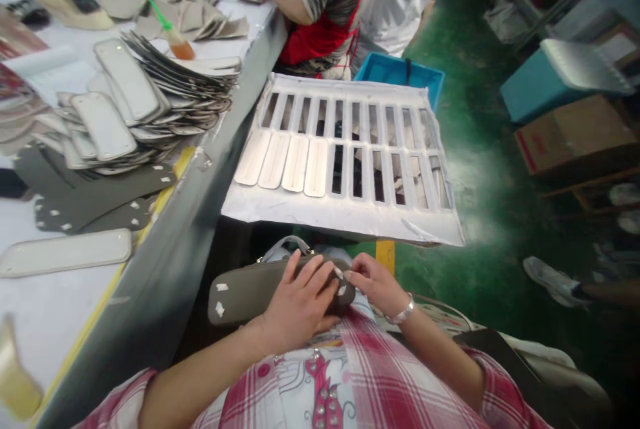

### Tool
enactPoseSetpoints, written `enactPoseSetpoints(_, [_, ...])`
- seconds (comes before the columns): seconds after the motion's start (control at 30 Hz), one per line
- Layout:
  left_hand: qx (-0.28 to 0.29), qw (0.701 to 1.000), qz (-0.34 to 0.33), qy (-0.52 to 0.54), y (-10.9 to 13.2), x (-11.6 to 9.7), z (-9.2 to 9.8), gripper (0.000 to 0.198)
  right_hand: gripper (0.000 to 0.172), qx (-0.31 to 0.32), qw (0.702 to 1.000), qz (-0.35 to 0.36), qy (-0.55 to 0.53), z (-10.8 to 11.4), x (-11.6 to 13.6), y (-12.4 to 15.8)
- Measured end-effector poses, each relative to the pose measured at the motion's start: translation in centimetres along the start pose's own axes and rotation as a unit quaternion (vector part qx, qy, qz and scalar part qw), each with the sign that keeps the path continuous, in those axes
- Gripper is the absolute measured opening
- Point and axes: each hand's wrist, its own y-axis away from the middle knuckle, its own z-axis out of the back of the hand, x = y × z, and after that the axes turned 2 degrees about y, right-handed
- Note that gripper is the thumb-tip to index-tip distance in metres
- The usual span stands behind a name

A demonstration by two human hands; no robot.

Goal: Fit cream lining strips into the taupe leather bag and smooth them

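A long grey panel [245, 292] with rounded ends lies across my lap, with small white tabs stuck near both ends. My left hand [303, 296] is laid over its right half and holds it, fingers reaching across to the far edge and thumb along the near side. At the right end, my right hand [373, 282] is closed in a pinch on a small white tab [338, 272], just beside my left fingertips. Another white tab [342, 290] sits on the panel below it. What lies under the panel is mostly hidden.
Ahead stands a white slotted rack [345, 212] bearing several pale strips [294, 162]. On the left table are stacked pale panels [105, 126], grey pieces [95, 192] and a green-tipped bottle [179, 42]. A co-worker [325, 9] sits beyond, near a blue crate [400, 72].
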Motion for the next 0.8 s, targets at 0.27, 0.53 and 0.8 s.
enactPoseSetpoints(0.27, [-0.128,0.987,0.097,0.030,6.1,2.1,2.9,0.048,0.058,-0.151,0.886,0.296,0.322,-1.4,4.8,0.9])
enactPoseSetpoints(0.53, [-0.187,0.791,0.508,0.287,15.9,7.3,5.1,0.028,0.082,0.073,0.824,0.427,0.365,-11.1,12.7,-1.1])
enactPoseSetpoints(0.8, [-0.184,0.752,0.487,0.404,15.1,8.0,4.2,0.031,0.078,0.124,0.834,0.386,0.374,-14.0,13.0,-2.9])
